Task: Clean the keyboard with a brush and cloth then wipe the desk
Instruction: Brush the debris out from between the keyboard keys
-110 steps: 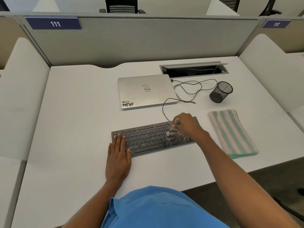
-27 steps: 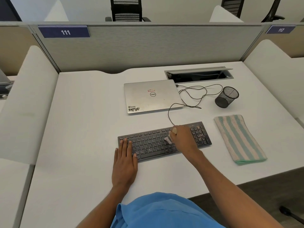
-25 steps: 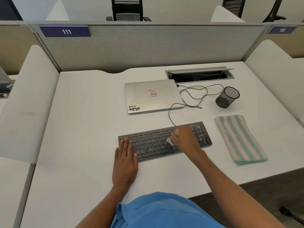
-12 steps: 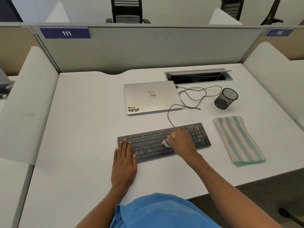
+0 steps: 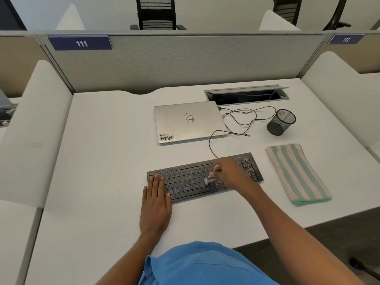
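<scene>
Fingers (image 5: 221,171) of the right hand (image 5: 233,174) were curled round the pale handle of a small brush (image 5: 210,179), pinching it so that its pinkish bristles touched the keys near the middle of the keyboard (image 5: 185,183). The left hand (image 5: 155,208) lay flat, its fingers straight and pressed together. Their tips rested on the keyboard's left end while the palm sat on the surface (image 5: 102,171) on the near side of it.

The dark keyboard lay slightly askew near the middle of the white surface, its right end farther away than its left. To its right, apart from it, lay a folded cloth (image 5: 297,175) with green and cream stripes, untouched.

A thin black cable (image 5: 209,141) ran in loose loops from the keyboard's far edge towards a closed silver laptop (image 5: 185,122) lying farther back. Right of the laptop was a black mesh cup (image 5: 280,122), and beyond both an open cable hatch (image 5: 246,95) was set into the surface.

A grey partition (image 5: 185,62) closed the far edge, bearing a blue label (image 5: 81,43) that read 111. A black chair (image 5: 156,15) stood behind it. Blue clothing (image 5: 195,264) filled the near edge of the view.
</scene>
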A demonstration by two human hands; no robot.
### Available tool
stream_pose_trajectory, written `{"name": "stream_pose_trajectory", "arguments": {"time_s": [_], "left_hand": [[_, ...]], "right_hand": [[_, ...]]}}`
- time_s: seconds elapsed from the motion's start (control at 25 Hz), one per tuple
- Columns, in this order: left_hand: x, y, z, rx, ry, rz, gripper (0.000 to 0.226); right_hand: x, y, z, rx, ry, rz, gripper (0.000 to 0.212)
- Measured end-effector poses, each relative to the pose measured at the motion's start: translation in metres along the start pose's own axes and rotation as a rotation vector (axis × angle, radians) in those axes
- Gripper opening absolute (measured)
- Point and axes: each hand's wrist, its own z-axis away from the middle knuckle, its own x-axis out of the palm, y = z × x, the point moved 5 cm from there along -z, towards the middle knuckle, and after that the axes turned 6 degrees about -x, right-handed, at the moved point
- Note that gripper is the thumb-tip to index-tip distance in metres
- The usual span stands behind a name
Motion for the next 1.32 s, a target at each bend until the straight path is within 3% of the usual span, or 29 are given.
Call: {"name": "stream_pose_trajectory", "arguments": {"time_s": [0.24, 0.36, 0.6, 0.76, 0.92, 1.0, 1.16, 1.32], "left_hand": [[-0.001, 0.0, 0.001, 0.001, 0.006, 0.002, 0.064], [0.0, 0.0, 0.001, 0.004, 0.004, 0.002, 0.063], [-0.001, 0.0, 0.001, 0.008, 0.006, 0.004, 0.063], [-0.002, 0.0, 0.001, 0.005, 0.008, -0.001, 0.063], [-0.001, 0.0, 0.0, 0.005, 0.007, -0.009, 0.063], [-0.001, 0.0, 0.0, 0.004, 0.003, -0.01, 0.063], [-0.001, 0.001, 0.0, 0.0, -0.005, -0.014, 0.063], [-0.002, 0.001, 0.0, 0.0, 0.01, -0.006, 0.063]], "right_hand": [[-0.038, 0.03, 0.006, 0.12, 0.115, 0.056, 0.016], [-0.039, 0.026, 0.001, 0.087, 0.15, 0.052, 0.016], [-0.018, 0.012, -0.001, -0.042, 0.033, 0.04, 0.019], [-0.036, 0.024, 0.003, 0.063, 0.085, 0.082, 0.019], [-0.037, 0.005, -0.003, -0.027, 0.117, 0.171, 0.015], [-0.022, -0.007, -0.01, -0.053, 0.063, 0.135, 0.022], [0.007, -0.035, -0.015, -0.132, -0.026, 0.055, 0.014], [-0.005, -0.015, -0.021, -0.017, -0.015, 0.052, 0.013]]}}
